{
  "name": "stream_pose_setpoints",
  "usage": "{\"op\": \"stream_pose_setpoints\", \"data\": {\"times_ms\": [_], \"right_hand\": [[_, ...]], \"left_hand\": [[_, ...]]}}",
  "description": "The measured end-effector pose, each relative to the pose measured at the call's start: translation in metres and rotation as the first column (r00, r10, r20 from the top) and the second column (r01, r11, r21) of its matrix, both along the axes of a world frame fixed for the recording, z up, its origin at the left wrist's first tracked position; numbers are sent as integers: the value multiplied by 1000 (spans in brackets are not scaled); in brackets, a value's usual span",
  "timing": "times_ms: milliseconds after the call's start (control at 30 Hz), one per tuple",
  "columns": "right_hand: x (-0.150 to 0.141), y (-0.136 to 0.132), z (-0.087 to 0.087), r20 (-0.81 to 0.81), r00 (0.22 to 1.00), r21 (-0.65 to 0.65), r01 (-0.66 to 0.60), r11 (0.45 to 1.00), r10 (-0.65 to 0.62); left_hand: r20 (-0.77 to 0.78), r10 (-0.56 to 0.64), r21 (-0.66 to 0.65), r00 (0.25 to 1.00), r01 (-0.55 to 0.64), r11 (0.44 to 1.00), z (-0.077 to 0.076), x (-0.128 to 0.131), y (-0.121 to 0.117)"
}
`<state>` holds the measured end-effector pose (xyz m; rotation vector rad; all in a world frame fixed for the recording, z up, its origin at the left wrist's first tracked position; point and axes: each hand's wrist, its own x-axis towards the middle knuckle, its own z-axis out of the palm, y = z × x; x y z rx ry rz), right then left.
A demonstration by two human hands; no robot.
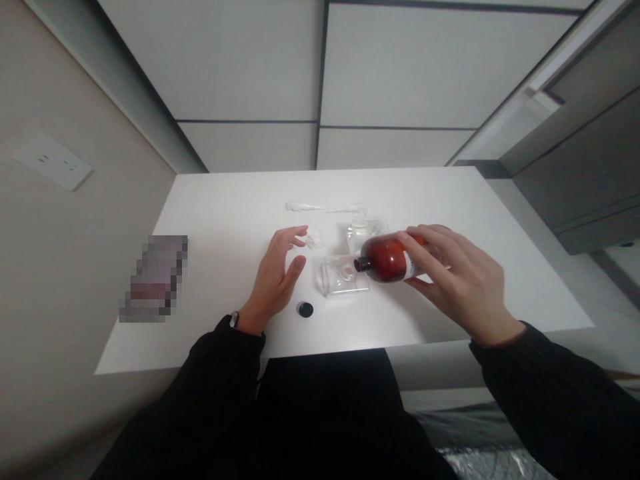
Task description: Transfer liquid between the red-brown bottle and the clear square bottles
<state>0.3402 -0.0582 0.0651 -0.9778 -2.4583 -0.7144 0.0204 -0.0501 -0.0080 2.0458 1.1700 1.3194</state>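
A brown bottle (387,259) is clamped in the right grip (455,283) over a glass jar (343,277). The left grip (274,280) is held open.

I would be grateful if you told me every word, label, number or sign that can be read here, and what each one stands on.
No words can be read in this view.
White label on the amber glass bottle in the right hand: too small and blurred to read.
Pixelated item on the white table: blurred out, unreadable.
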Motion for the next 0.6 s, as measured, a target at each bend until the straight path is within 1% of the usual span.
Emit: {"op": "stream_pose_setpoints", "data": {"times_ms": [367, 600], "right_hand": [[0, 1, 4, 22, 1000, 14, -11, 1000, 10], [2, 0, 3, 12, 1000, -25, -2, 1000, 2]], "left_hand": [[-10, -3, -7, 1000, 3, 1000, 2, 0, 0], [-17, -4, -5, 1000, 4, 1000, 2, 1, 0]]}}
